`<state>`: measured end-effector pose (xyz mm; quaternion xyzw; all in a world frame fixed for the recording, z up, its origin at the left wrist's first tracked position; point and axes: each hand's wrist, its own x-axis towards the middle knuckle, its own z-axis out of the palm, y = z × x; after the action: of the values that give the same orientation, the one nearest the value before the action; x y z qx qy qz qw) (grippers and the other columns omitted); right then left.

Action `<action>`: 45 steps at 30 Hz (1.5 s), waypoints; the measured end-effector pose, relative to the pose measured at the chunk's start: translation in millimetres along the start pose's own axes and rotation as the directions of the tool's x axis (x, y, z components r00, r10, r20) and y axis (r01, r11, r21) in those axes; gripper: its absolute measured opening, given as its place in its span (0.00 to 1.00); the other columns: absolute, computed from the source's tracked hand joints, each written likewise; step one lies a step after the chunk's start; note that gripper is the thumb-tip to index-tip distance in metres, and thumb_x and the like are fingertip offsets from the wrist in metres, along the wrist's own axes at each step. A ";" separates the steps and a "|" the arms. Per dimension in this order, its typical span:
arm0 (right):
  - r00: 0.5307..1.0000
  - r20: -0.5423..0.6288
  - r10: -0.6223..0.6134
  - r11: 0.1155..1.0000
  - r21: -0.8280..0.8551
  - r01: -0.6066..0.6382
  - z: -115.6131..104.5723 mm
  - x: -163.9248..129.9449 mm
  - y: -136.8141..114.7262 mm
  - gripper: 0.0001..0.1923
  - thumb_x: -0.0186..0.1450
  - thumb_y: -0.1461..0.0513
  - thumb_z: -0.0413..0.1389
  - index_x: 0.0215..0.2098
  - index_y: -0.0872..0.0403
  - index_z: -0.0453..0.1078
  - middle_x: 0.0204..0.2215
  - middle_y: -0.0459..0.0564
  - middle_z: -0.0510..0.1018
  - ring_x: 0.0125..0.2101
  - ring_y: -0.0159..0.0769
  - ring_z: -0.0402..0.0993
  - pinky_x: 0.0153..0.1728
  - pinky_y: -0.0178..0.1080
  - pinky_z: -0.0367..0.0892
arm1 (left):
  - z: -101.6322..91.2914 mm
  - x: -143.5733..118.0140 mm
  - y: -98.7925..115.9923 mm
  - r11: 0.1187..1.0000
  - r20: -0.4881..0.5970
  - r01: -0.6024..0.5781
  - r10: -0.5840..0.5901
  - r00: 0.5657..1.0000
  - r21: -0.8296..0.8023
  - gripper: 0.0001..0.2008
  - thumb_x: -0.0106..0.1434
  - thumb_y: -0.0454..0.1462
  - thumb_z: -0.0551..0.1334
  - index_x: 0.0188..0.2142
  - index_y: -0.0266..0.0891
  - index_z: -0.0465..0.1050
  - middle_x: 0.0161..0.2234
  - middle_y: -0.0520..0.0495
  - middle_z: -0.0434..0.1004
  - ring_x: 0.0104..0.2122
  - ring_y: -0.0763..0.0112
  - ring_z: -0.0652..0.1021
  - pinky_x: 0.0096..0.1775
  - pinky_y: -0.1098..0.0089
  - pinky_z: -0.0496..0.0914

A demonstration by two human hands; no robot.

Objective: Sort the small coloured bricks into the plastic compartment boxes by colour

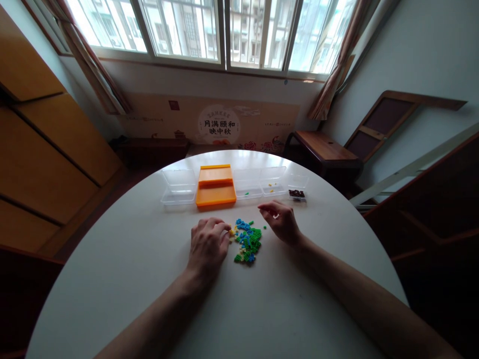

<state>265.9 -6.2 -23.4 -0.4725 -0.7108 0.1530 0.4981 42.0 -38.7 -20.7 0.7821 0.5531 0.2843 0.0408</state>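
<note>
Your two bare forearms reach across a round white table (pixel 112 279) toward a small heap of blue, green and yellow bricks (pixel 247 242). Your left hand (pixel 207 244) rests knuckles-up at the heap's left edge, fingers curled, fingertips touching a yellow brick (pixel 232 232). Your right hand (pixel 280 220) hovers just right of the heap, fingers bent inward; whether it pinches anything cannot be told. Beyond the heap stand an orange tray (pixel 216 185) and clear plastic boxes (pixel 178 187), one holding dark pieces (pixel 297 193), below a bright window.
</note>
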 end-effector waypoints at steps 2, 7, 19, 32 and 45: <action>1.000 0.007 -0.002 1.000 0.019 0.002 0.6 -0.2 -1.7 0.07 0.62 0.63 0.55 0.34 0.55 0.76 0.26 0.47 0.75 0.24 0.29 0.67 0.28 0.34 0.65 | 0.0 0.6 -0.6 1.000 -0.004 0.006 -0.006 1.000 -0.006 0.05 0.60 0.35 0.60 0.33 0.43 0.76 0.39 0.46 0.77 0.42 0.58 0.71 0.44 0.58 0.63; 0.998 0.068 0.011 0.990 0.140 -0.021 4.1 -3.1 -17.4 0.07 0.62 0.63 0.56 0.35 0.55 0.76 0.26 0.47 0.75 0.24 0.29 0.67 0.28 0.33 0.65 | -1.2 2.2 1.5 0.995 -0.106 -0.042 0.032 0.994 -0.093 0.03 0.61 0.36 0.63 0.32 0.43 0.77 0.36 0.47 0.78 0.41 0.61 0.73 0.44 0.59 0.64; 0.922 0.383 -0.056 0.947 0.313 -0.073 19.4 -15.2 -33.0 0.08 0.62 0.63 0.56 0.36 0.55 0.77 0.26 0.47 0.75 0.24 0.28 0.67 0.27 0.31 0.64 | -5.7 2.9 4.0 0.894 -0.327 -0.336 0.235 0.915 -0.297 0.01 0.60 0.35 0.65 0.31 0.42 0.76 0.30 0.48 0.75 0.34 0.68 0.72 0.38 0.68 0.70; 0.965 0.260 -0.036 0.979 0.205 -0.019 23.7 -12.8 -19.5 0.07 0.63 0.63 0.56 0.34 0.54 0.76 0.29 0.48 0.78 0.27 0.29 0.71 0.31 0.33 0.66 | -2.4 2.2 1.9 0.951 -0.227 -0.212 0.161 0.960 -0.224 0.04 0.60 0.37 0.64 0.29 0.41 0.75 0.32 0.47 0.75 0.36 0.66 0.72 0.40 0.65 0.69; 0.938 -0.254 0.236 0.957 -0.106 -0.270 -11.9 58.6 45.2 0.17 0.60 0.58 0.54 0.42 0.58 0.77 0.32 0.52 0.80 0.24 0.34 0.70 0.33 0.39 0.68 | -4.7 -2.0 -0.5 0.977 -0.147 -0.148 0.126 0.981 -0.150 0.04 0.60 0.35 0.62 0.30 0.41 0.75 0.34 0.47 0.76 0.39 0.64 0.72 0.43 0.62 0.66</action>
<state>296.2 62.0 -16.2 -0.6085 -0.5879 0.1082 0.5218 38.8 -41.5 -17.7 0.7914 0.4744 0.3828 0.0461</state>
